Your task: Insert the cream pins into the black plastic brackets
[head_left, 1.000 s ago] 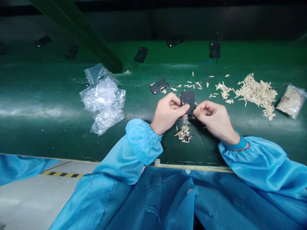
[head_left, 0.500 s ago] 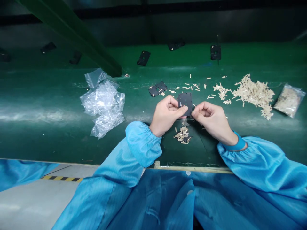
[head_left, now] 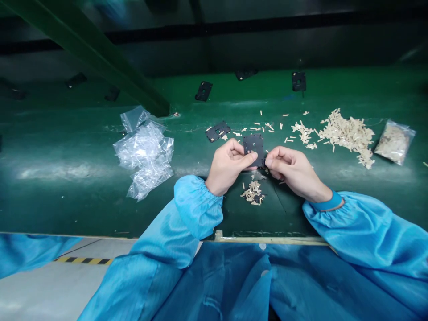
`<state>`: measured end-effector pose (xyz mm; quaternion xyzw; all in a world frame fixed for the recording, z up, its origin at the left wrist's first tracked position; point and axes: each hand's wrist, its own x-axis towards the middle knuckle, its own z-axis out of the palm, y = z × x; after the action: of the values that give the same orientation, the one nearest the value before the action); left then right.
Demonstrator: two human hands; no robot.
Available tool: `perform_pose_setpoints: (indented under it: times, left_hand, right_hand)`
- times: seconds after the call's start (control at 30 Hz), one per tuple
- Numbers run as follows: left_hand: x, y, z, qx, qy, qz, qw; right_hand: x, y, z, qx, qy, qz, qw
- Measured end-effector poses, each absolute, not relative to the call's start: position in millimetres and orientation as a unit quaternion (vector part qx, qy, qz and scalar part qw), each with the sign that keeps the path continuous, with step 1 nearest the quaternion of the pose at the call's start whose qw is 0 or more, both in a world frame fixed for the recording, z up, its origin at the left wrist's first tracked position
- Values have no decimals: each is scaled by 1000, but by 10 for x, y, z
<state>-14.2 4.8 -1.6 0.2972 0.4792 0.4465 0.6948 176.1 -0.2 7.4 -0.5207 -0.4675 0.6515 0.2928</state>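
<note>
My left hand [head_left: 228,166] grips a flat black plastic plate [head_left: 254,146] by its left side, the thumb lying across its face. At the plate's right edge, my right hand [head_left: 290,168] is closed, thumb and index finger pinched together; whatever they hold is too small to make out. Below the plate lies a small heap of beige strips [head_left: 253,194] mixed with dark bits. Loose beige strips are scattered beyond my hands, and a larger pile of strips [head_left: 349,136] lies to the right. Another black plate [head_left: 218,131] with a cut-out rests just behind my left hand.
A heap of clear plastic bags [head_left: 144,154] lies at the left on the green table [head_left: 83,200]. A bag of strips [head_left: 395,141] is at the right. More black plates [head_left: 203,91] lie farther back, near a slanting green post [head_left: 133,80]. A blue sleeve [head_left: 30,252] shows at lower left.
The view has shifted a little, so the table things sit slightly lower. My left hand still holds the black plate, and my right hand stays pinched at its right edge.
</note>
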Motion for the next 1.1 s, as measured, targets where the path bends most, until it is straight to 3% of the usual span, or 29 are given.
perform_pose_setpoints:
  times: [0.8, 1.1]
  left_hand:
    - [-157, 13, -62, 235, 375, 420, 792]
    - [-38, -39, -1, 171, 370, 458, 790]
  right_hand:
    - [1682, -67, 98, -361, -317, 815, 324]
    - [1651, -109, -59, -384, -451, 708, 385]
